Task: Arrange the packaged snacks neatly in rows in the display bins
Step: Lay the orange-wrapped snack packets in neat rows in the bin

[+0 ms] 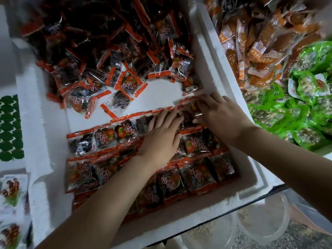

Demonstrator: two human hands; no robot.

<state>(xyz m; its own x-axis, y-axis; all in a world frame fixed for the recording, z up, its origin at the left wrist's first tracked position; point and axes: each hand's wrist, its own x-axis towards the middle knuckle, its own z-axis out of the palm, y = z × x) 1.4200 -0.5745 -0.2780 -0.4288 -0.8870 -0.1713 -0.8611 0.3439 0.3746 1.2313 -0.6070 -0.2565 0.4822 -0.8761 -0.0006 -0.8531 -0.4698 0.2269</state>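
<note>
Bin: a white foam bin holds all the red-and-dark packets, and its floor shows bare white between the loose ones and the tidy ones.
Neat rows: the arranged packets lie flat and edge to edge in straight rows across the near half of the bin, some upside down to the camera.
Loose pile: the unsorted packets are heaped at the far end, with a few scattered just ahead of the far row.
Packet print: clear film with orange-red sealed ends, a picture of orange fruit, and two large red brush characters that appear to read 杏肉. The small print is too blurred to read.
Left hand: the left hand lies palm down, fingers straight and close together, pressing on the far row near its middle.
Right hand: the right hand rests on the right end of that row by the bin wall, fingers spread and stretched over the packets and thumb at their near edge.
Right of bin: orange packets and green packets lie in heaps, their print unreadable.
Left of bin: white packets carry a mushroom-like picture.
</note>
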